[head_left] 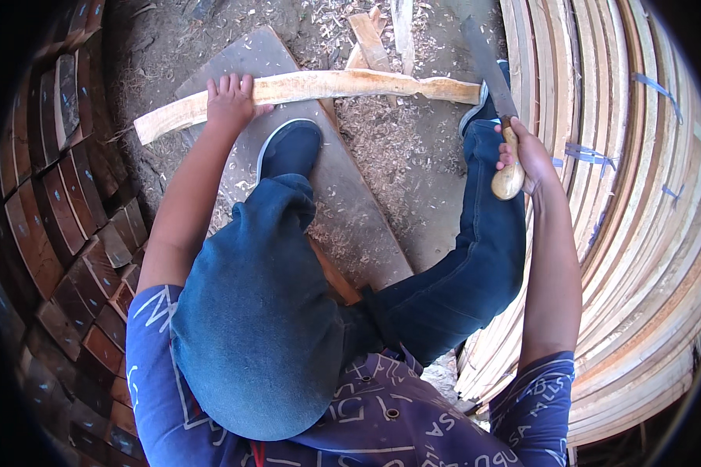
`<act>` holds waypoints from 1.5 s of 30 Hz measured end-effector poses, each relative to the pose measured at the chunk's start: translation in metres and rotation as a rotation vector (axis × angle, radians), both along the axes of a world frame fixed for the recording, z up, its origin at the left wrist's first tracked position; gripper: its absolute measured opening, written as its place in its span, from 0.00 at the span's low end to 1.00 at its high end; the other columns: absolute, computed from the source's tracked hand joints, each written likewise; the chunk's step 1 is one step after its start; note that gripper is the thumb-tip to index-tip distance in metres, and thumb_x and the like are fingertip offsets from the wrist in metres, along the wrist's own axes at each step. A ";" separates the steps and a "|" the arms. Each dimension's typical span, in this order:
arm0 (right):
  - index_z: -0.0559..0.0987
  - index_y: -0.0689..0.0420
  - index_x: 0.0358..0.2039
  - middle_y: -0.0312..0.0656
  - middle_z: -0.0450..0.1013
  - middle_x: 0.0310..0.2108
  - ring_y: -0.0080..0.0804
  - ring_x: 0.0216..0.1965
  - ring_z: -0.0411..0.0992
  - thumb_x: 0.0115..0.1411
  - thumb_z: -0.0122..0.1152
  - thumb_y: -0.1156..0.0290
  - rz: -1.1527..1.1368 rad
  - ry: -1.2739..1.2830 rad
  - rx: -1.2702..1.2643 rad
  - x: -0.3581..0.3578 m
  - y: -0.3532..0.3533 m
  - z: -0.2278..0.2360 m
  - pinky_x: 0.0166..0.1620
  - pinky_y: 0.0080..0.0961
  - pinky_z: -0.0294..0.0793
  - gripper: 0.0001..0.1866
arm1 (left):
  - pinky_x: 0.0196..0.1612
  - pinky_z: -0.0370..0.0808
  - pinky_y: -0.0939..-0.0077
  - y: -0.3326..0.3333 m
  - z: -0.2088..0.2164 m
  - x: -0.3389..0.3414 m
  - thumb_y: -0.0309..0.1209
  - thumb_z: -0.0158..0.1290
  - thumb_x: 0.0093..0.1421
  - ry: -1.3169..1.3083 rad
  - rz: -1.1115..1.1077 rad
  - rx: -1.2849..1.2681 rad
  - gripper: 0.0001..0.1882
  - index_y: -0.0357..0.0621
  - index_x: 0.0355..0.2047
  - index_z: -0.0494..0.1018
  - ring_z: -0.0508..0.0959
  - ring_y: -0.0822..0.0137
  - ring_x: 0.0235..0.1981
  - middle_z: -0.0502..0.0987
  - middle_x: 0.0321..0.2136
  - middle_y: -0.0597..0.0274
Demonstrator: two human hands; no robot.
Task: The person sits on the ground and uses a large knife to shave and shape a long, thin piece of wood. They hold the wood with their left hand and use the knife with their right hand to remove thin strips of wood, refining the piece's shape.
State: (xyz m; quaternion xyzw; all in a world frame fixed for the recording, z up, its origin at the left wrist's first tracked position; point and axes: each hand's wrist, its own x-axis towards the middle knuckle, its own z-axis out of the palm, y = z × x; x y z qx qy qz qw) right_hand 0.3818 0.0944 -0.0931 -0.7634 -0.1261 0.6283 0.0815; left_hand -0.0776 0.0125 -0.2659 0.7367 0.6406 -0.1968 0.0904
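Observation:
A long, pale, slightly bent wooden strip [343,82] lies across the far part of the view. My left hand [231,103] grips it near its left end, fingers over the far edge and thumb along the near side. The strip's right end meets my right shoe [477,109]. In my right hand [533,156] is a machete [491,74], held by its light wooden handle, its blade pointing away from me beside the strip's right end. The blade's edge is hard to make out. My left shoe [290,148] stands just below the strip.
A flat brown board [350,202] lies slanted under the strip and my left foot. Wood shavings [382,148] cover the ground. Stacked dark wooden blocks [70,202] line the left; bundled long pale strips [639,194] curve along the right. Offcuts [370,43] lie at the back.

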 end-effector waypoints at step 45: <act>0.69 0.57 0.41 0.32 0.58 0.16 0.20 0.12 0.57 0.69 0.40 0.52 -0.133 0.039 0.125 0.005 -0.043 -0.035 0.19 0.24 0.65 0.19 | 0.57 0.54 0.46 0.006 -0.001 -0.006 0.66 0.47 0.52 0.023 -0.013 -0.031 0.41 0.44 0.51 0.65 0.66 0.54 0.52 0.69 0.45 0.53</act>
